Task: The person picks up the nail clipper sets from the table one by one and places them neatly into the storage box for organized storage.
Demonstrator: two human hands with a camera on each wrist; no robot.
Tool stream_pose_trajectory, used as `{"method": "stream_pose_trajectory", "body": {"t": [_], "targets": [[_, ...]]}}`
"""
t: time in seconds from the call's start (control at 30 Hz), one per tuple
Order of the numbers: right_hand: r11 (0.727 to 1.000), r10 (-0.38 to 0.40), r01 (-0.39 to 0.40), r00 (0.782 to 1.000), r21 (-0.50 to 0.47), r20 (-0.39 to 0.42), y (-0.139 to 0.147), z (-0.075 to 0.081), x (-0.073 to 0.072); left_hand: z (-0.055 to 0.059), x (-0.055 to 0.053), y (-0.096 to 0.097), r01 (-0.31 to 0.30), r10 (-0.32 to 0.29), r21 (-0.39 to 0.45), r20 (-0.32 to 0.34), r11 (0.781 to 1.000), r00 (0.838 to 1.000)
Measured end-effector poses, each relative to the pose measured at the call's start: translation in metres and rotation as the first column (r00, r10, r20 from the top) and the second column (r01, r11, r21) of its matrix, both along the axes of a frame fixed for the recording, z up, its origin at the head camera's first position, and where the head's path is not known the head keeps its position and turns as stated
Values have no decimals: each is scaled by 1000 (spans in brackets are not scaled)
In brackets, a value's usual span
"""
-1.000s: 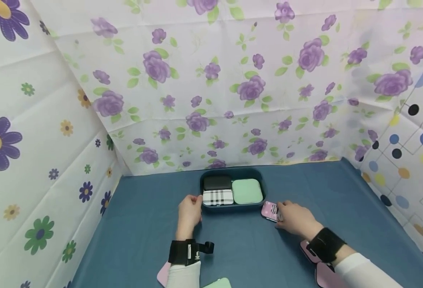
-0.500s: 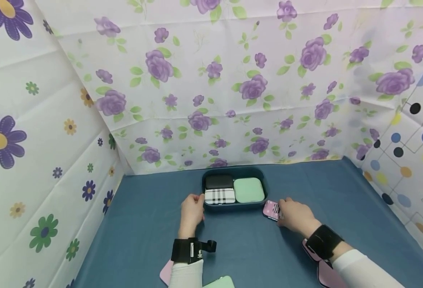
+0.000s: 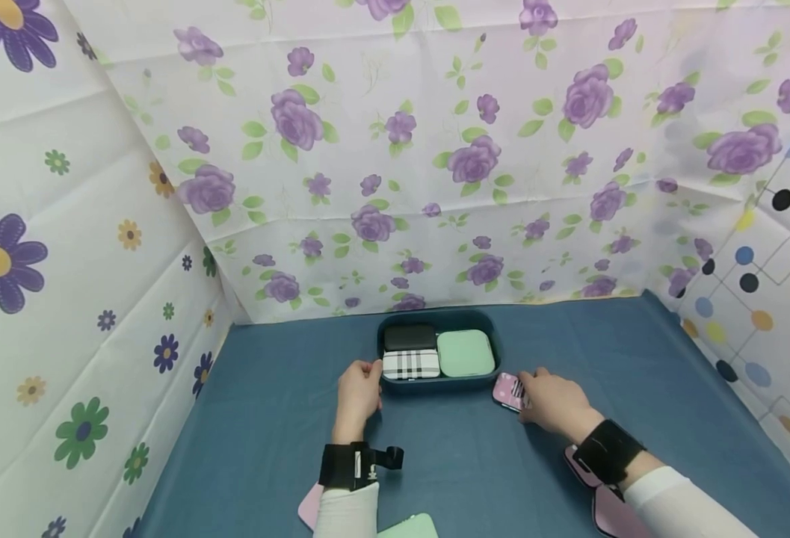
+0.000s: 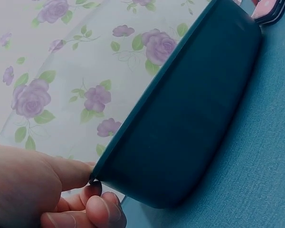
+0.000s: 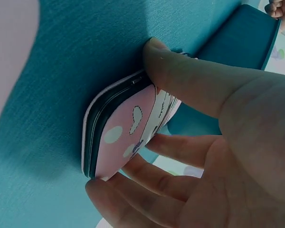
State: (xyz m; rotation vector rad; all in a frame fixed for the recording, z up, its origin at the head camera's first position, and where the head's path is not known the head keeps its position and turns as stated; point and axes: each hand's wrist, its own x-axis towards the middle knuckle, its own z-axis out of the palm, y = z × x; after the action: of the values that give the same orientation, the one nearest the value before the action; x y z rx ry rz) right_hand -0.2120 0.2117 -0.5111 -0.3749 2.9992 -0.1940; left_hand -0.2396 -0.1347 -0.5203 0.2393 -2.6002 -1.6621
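Note:
My left hand (image 3: 358,392) pinches the left end of the rim of a dark teal bin (image 4: 190,104) between thumb and fingers. Inside the bin lie a black case (image 3: 409,337), a black-and-white plaid pouch (image 3: 411,365) and a mint green case (image 3: 466,353). Just outside the bin's front right corner, my right hand (image 3: 556,403) grips a pink zip coin purse (image 5: 126,126) on the table. In the right wrist view the thumb is on one side of the purse and the fingers are on the other; white dots and a striped patch show on its face.
A pink item (image 3: 310,508) and a mint green case (image 3: 411,527) lie near the left forearm, partly cut off. More pink cases (image 3: 616,515) lie beneath the right forearm. Flowered sheeting (image 3: 381,149) rises behind the blue tabletop (image 3: 267,418) and along its sides.
The head view has shifted slightly. Both hands keep their holds on the bin and the coin purse, which stay in place.

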Motion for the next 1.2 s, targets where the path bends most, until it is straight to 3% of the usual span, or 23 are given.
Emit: {"method": "stream_pose_trajectory", "body": {"t": [0.4, 0.63, 0.93, 1.2], "targets": [[993, 31, -32, 999, -114, -12, 18, 2, 6, -3, 0, 0, 10, -10, 4, 16, 1000, 1000], [994, 35, -34, 999, -103, 5, 22, 5, 8, -3, 1, -2, 20, -20, 18, 9, 1000, 1000], [973, 167, -160, 985, -164, 31, 8, 25, 14, -4, 1, -2, 25, -26, 44, 25, 999, 999], [955, 187, -184, 982, -231, -8, -5, 40, 9, -3, 1, -3, 24, -25, 45, 26, 999, 999]]}}
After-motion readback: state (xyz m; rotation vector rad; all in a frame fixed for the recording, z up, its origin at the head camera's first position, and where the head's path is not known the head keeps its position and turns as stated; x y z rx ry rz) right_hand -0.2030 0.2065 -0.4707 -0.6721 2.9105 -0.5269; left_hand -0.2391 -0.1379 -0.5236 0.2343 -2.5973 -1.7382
